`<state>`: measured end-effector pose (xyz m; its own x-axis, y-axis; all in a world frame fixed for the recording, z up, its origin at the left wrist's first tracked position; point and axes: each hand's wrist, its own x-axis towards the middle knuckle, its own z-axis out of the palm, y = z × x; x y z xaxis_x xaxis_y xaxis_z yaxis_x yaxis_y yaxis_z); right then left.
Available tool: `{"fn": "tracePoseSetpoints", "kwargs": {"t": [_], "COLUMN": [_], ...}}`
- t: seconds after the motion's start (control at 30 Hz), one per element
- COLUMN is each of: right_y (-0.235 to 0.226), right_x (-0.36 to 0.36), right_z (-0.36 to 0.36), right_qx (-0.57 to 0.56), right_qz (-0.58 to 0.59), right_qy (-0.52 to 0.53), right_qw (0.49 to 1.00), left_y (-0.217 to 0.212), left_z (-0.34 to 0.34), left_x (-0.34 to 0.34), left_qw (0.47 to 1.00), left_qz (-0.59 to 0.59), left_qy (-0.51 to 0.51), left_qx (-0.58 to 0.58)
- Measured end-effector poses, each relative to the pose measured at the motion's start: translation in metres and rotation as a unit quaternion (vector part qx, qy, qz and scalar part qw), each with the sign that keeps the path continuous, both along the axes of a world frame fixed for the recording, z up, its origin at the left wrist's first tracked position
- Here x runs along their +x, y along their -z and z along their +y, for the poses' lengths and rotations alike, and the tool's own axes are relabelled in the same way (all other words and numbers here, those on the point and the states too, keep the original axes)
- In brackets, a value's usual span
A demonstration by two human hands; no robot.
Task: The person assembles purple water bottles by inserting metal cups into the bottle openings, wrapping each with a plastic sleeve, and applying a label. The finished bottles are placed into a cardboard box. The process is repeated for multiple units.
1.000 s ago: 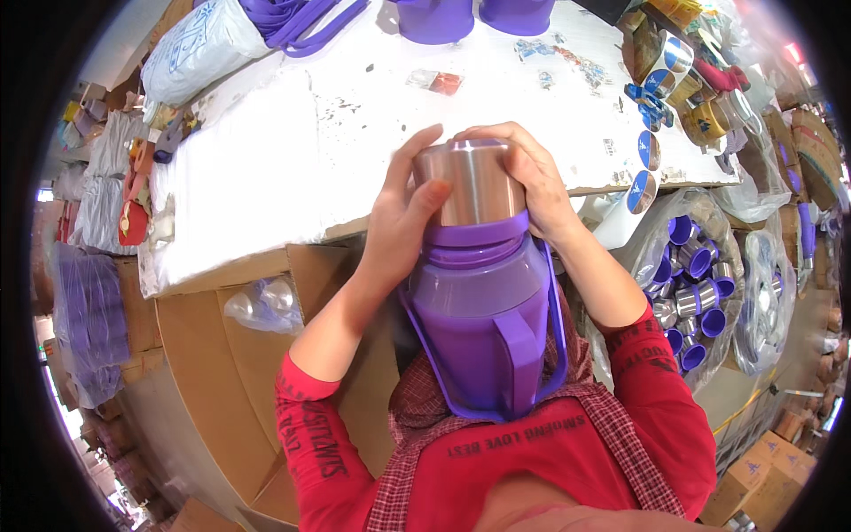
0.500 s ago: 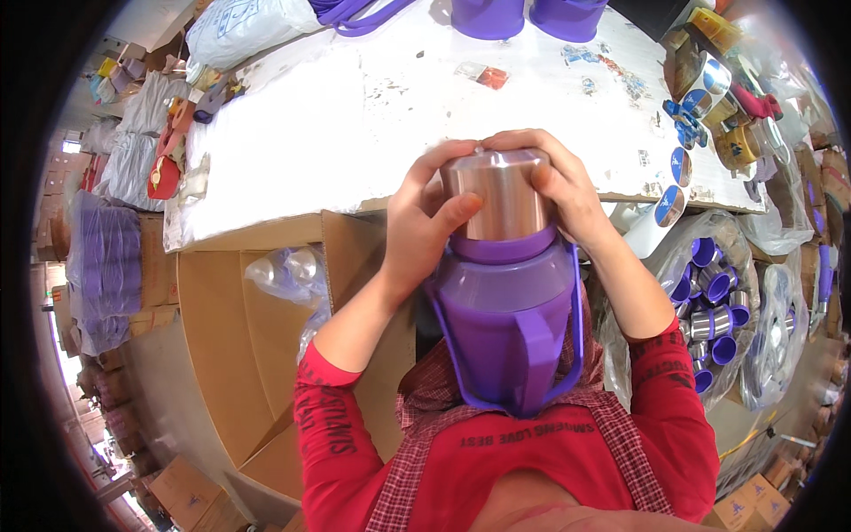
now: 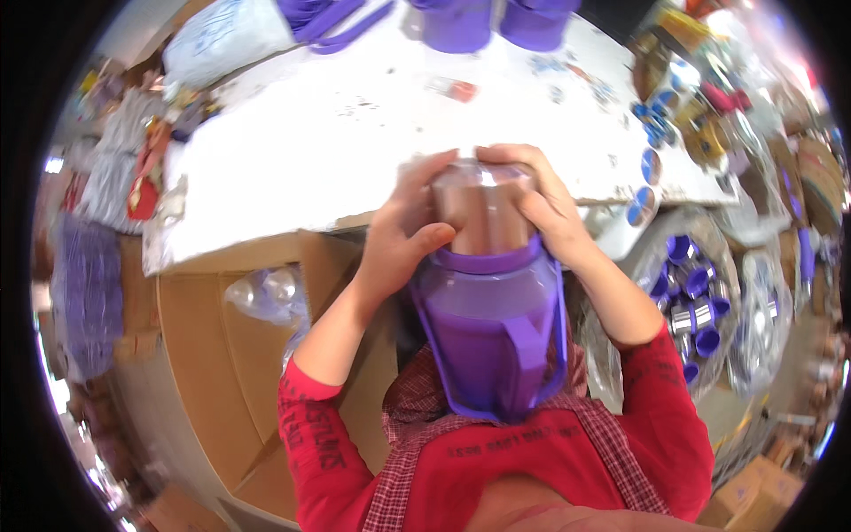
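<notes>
A large purple vacuum jug [image 3: 470, 306] with a side handle leans upright against my chest and apron. On its top sits a brushed steel cup lid [image 3: 483, 217]. My left hand [image 3: 397, 226] wraps the lid's left side, thumb across its front. Around the lid's right side and top edge curls my right hand [image 3: 551, 213]. Fingers of both hands nearly meet at the lid's far rim, which is blurred. Whether the lid is fully seated cannot be made out.
The white worktable [image 3: 292, 160] lies just beyond the jug. An open cardboard box [image 3: 199, 355] with plastic-wrapped pieces stands left. At right a clear bag holds several steel-and-purple cups [image 3: 696, 310]. Purple containers [image 3: 456, 27] and a white plastic bag [image 3: 226, 43] sit at the table's far side.
The whole view has shifted slightly and blurred. Both hands still clasp the steel cup lid; their grip looks much the same, with slight finger movement along the rim.
</notes>
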<state>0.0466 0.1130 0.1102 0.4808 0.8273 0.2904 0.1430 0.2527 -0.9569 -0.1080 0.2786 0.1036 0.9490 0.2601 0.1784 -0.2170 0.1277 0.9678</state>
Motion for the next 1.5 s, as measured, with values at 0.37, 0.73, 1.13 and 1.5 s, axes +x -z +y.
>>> {"fn": "tracePoseSetpoints", "kwargs": {"t": [0.37,0.73,1.13,1.5], "right_y": [-0.024,0.06,0.095,0.023], "right_x": [0.003,0.049,0.025,-0.053], "right_z": [0.001,0.057,-0.054,-0.167], "right_qx": [-0.107,-0.11,0.082,-0.084], "right_qz": [0.003,0.173,0.216,-0.058], "right_qy": [-0.017,0.018,0.011,-0.288], "right_qw": [0.994,0.979,0.973,0.952], "left_y": [0.107,0.051,0.046,-0.015], "left_z": [0.287,0.129,0.04,-0.043], "left_x": [0.013,0.054,-0.052,-0.128], "left_qw": [0.599,0.981,0.971,0.781], "left_qz": [0.301,0.093,0.034,0.285], "left_qy": [-0.536,-0.169,-0.027,0.489], "left_qx": [0.513,-0.034,-0.234,0.264]}}
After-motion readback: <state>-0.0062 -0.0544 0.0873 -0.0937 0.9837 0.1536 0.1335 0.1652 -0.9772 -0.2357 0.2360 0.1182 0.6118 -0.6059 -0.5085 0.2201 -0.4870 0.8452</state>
